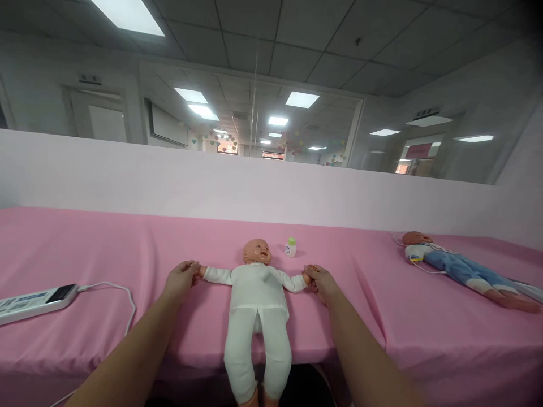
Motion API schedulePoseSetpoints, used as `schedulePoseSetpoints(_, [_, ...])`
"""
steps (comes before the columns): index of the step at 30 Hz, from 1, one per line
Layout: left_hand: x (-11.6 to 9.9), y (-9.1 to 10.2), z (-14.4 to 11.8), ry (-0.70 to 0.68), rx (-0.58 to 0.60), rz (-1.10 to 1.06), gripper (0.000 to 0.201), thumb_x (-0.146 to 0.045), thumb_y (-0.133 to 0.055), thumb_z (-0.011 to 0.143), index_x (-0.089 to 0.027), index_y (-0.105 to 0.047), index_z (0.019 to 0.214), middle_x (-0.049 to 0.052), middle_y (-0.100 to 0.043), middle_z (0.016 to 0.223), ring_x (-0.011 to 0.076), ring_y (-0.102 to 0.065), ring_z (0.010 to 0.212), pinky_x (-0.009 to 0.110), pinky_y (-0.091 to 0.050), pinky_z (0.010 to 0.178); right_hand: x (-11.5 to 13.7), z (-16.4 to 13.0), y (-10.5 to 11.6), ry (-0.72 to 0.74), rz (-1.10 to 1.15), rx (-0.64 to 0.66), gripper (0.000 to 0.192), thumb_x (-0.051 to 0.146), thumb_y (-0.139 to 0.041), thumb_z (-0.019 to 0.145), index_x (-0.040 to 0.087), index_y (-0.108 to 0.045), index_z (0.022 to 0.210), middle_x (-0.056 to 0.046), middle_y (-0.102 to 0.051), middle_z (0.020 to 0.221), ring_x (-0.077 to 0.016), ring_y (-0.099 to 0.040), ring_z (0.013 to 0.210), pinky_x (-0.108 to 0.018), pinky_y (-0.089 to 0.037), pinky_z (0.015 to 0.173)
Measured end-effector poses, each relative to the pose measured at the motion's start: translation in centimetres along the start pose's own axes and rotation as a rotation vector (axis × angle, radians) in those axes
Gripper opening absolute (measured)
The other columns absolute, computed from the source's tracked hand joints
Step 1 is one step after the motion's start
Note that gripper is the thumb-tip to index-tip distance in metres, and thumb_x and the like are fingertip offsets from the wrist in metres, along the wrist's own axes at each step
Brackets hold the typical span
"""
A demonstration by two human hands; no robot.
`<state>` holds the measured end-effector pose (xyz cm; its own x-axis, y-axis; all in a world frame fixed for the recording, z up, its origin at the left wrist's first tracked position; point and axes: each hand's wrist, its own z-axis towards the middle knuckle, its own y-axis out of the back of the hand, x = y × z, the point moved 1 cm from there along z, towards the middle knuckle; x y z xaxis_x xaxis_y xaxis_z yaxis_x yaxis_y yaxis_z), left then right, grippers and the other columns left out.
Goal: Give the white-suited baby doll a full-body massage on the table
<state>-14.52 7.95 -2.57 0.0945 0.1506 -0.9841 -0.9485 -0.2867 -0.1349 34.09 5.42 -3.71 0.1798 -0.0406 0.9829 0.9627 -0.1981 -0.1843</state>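
Fingers of the left hand [181, 278] are closed on one small hand of the white-clothed doll [258, 288], covering most of it; those of the right hand [321, 281] pinch the doll's other hand, only part of which shows, and the exact set of each thumb is hard to make out. Between them the doll lies on its back on the pink cloth [190, 333], arms stretched out sideways, head toward the white wall [237, 186]; its legs reach past the cloth's near edge, the feet cut off by the bottom of the view; a dark shape [307, 387] beside them is unclear.

Near the doll's head stands a green-capped bottle [291, 247], its label too small to read; well off to the right lies a second doll [458, 267] in blue trousers, a thin white tube [428, 270] beside it. Far left, a white device [38, 302] with a dark screen is cut off by the frame; its white cable [123, 287] passes out of sight behind the left forearm. Above the wall, reflections in the glass [263, 113] blur with the room beyond; the signs are illegible.
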Motion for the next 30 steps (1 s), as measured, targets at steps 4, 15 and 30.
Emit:
schedulePoseSetpoints(4, [0.2, 0.0, 0.1, -0.003, 0.002, -0.007, 0.042, -0.048, -0.084, 0.071, -0.016, -0.073, 0.096, 0.001, -0.064, 0.071, 0.0140, -0.056, 0.060, 0.028, -0.050, 0.057, 0.0, -0.1, 0.0, 0.015, -0.023, -0.008, 0.044, 0.057, -0.088, 0.070, 0.020, -0.064, 0.078, 0.004, -0.057, 0.061, -0.0089, -0.038, 0.049, -0.024, -0.027, 0.045])
schedulePoseSetpoints(15, [0.4, -0.2, 0.6, 0.061, -0.031, -0.037, 0.043, -0.029, -0.076, 0.072, -0.013, -0.071, 0.112, 0.003, -0.069, 0.074, 0.0143, -0.061, 0.060, 0.030, -0.054, 0.060, -0.1, 0.1, 0.0, 0.005, -0.029, -0.095, 0.034, 0.051, -0.080, 0.074, 0.021, -0.064, 0.078, 0.004, -0.051, 0.054, -0.0097, -0.035, 0.045, -0.025, -0.025, 0.042])
schedulePoseSetpoints(30, [-0.8, -0.6, -0.7, 0.068, 0.006, -0.061, 0.046, -0.026, -0.083, 0.060, -0.014, -0.071, 0.103, 0.002, -0.069, 0.076, 0.0147, -0.064, 0.062, 0.031, -0.055, 0.064, -0.3, 0.5, 0.4, -0.025, 0.131, 0.033, 0.040, 0.037, -0.093, 0.064, 0.020, -0.077, 0.096, -0.005, -0.074, 0.086, -0.0106, -0.047, 0.057, -0.024, -0.037, 0.049])
